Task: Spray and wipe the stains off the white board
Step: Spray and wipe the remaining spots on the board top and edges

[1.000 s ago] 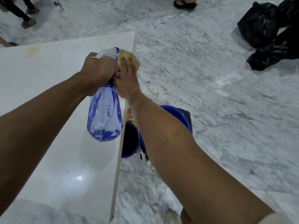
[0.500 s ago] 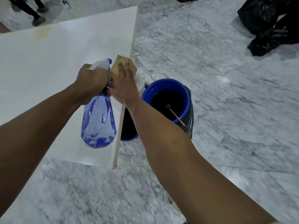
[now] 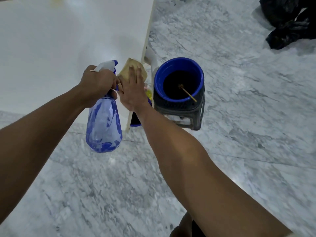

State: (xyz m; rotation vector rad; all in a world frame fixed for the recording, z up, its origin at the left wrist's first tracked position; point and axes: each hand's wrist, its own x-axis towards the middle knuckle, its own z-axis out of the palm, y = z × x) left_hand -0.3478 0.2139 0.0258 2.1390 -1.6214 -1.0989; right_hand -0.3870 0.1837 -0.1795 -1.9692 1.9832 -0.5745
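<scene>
**Head view: wiping the board's right edge, sprayer held ready**

Head view shows the right hand flat, fingers straight and close together, pressing a tan cloth onto the white board just inside its right edge. Touching it on the left, the left hand is wrapped tight around the neck of a blue spray bottle, whose body hangs down over the board's near edge.

To wipe well here, I judge the palm should keep even pressure and draw the cloth inward, away from the edge, so loosened dirt does not drip off the side. The bottle is best kept lifted clear of the wiped patch.

Right of the board, near the hand, a blue bucket of dark liquid sits on a dark stool on the marble floor. A faint yellowish stain shows at the board's far edge, so more spraying looks needed there.
</scene>
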